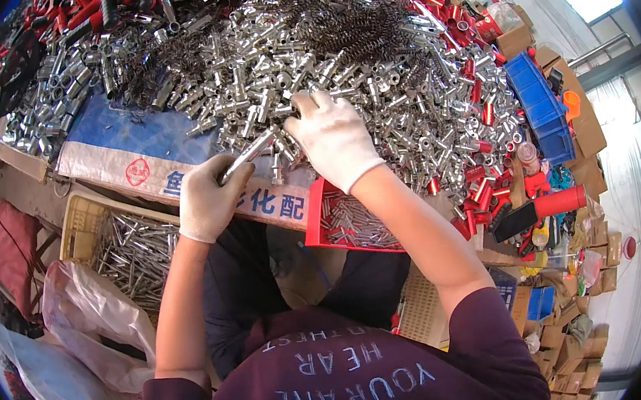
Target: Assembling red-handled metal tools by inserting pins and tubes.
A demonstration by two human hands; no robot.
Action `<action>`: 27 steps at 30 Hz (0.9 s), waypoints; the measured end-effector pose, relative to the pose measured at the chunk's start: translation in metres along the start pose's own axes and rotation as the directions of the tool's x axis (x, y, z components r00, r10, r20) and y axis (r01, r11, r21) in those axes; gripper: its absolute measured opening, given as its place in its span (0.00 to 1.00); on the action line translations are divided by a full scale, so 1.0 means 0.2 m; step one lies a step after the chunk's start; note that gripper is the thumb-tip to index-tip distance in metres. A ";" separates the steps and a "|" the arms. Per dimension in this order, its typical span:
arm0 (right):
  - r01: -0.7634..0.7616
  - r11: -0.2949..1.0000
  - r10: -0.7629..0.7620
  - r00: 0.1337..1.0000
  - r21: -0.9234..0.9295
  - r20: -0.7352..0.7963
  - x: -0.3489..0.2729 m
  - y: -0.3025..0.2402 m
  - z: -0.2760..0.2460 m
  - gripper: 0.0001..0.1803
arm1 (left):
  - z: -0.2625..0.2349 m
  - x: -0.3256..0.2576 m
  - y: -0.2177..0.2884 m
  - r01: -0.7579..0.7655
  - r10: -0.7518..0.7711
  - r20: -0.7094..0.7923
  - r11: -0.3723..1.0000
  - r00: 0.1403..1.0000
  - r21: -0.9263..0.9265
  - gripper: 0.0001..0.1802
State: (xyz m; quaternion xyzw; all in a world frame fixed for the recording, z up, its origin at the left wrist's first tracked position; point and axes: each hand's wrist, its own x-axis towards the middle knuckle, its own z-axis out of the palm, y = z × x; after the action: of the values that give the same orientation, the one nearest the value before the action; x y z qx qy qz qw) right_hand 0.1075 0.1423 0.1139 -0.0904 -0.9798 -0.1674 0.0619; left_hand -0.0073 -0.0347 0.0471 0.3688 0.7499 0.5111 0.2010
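Gripping point, head view: left hand [209, 194], in a pale glove, with its fingers clamped on the lower end of a metal tube [248, 155].
Tube position: above the near edge of the table [13, 157], slanting up and to the right, its free end just beside the right hand [335, 134].
Right-hand fingers: bent over the near side of the heap of metal fittings [236, 103]; whether they are clamped on a part cannot be told.
Right forearm: passes over one corner of the red tray [312, 220], which contains short metal pins [350, 224].
Table cover: blue-and-white sheet [114, 128], exposed left of the heap and along the near edge.
Dark coil springs [345, 29]: piled on the far part of the fittings.
Yellow crate [77, 229]: beside the left forearm, filled with slender metal rods [139, 254].
Blue bins [537, 103]: at the right side of the heap.
Red cylinder [560, 201]: lying on its side, nearer the person than the bins.
Translucent plastic bag [86, 314]: left of the left forearm, near the crate.
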 end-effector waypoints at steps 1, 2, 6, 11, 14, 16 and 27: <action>0.000 1.000 0.000 1.000 0.001 -0.001 0.02 0.00 0.03 0.06 | 0.01 0.00 -0.03 0.001 -0.002 -0.085 1.000 0.996 -0.012 0.15; -0.023 0.999 0.023 1.000 -0.022 -0.017 0.03 0.00 0.05 0.05 | 0.02 -0.01 -0.05 0.001 -0.005 -0.169 1.000 0.986 -0.023 0.16; -0.026 0.999 0.024 0.997 -0.031 -0.067 0.01 0.03 0.06 0.05 | -0.04 0.02 -0.01 0.093 -0.099 -0.069 0.992 0.993 -0.085 0.18; -0.077 0.995 0.092 0.957 0.064 -0.276 -0.06 0.11 0.05 0.08 | -0.06 0.03 -0.02 0.130 -0.132 -0.041 0.991 0.990 -0.044 0.19; -0.183 0.970 0.232 0.899 0.161 -0.370 -0.02 0.19 0.01 0.08 | -0.05 0.03 -0.02 0.121 -0.121 -0.034 0.992 0.992 -0.024 0.20; -0.216 0.934 0.333 0.817 0.285 -0.471 0.04 0.28 -0.10 0.09 | -0.02 0.03 -0.01 0.103 -0.105 -0.045 0.994 0.993 -0.034 0.20; -0.248 -0.022 0.450 0.863 0.969 0.231 -0.08 0.29 -0.20 0.19 | 0.00 -0.02 0.03 -0.033 0.030 -0.054 0.998 0.998 -0.046 0.13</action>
State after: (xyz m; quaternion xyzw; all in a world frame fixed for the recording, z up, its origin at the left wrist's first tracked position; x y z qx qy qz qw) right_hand 0.1381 0.1799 0.1671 -0.2547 -0.7657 0.5483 0.2194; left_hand -0.0028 -0.0372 0.0519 0.3621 0.7369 0.5412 0.1815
